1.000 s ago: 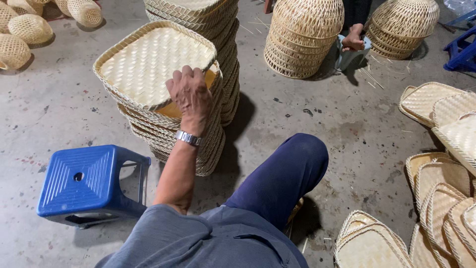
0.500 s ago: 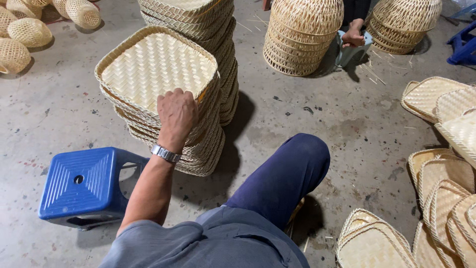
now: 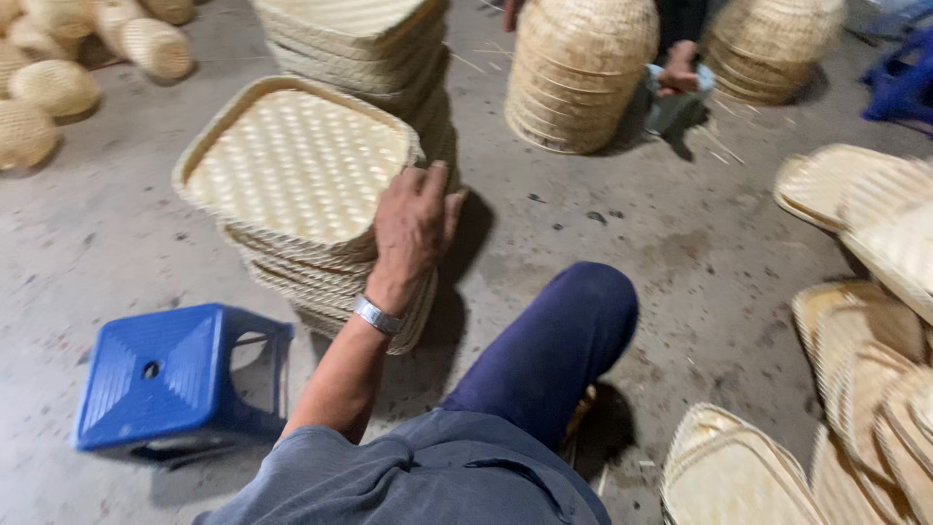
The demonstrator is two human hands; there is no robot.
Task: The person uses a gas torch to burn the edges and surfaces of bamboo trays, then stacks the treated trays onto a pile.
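Nearest to me: my knee (image 3: 573, 331), bent, in dark blue trousers, resting over the concrete floor (image 3: 661, 243). To its left stands a blue plastic stool (image 3: 165, 379), well apart from the knee and just beside the tray stack.

My left hand (image 3: 413, 228) (a metal wristwatch (image 3: 377, 316) sits on its wrist) is laid against the right side of a stack of woven bamboo trays (image 3: 311, 262). The fingers are curled loosely over the rim of the top tray (image 3: 296, 160), touching it; the palm presses the edges of the trays below. The hand is neither flat open nor closed into a fist, and it lifts nothing clear. My right hand is outside the view.

The top tray lies slightly tilted on the stack, square with rounded corners, its weave facing up.

At right, loose trays (image 3: 875, 331) lie overlapped on the floor. Behind the stack stands a second, taller tray stack (image 3: 369, 49). Farther off: round woven baskets (image 3: 581, 68) stacked in columns, another person's hand (image 3: 680, 68) between two of them, and small baskets (image 3: 58, 87) at far left.
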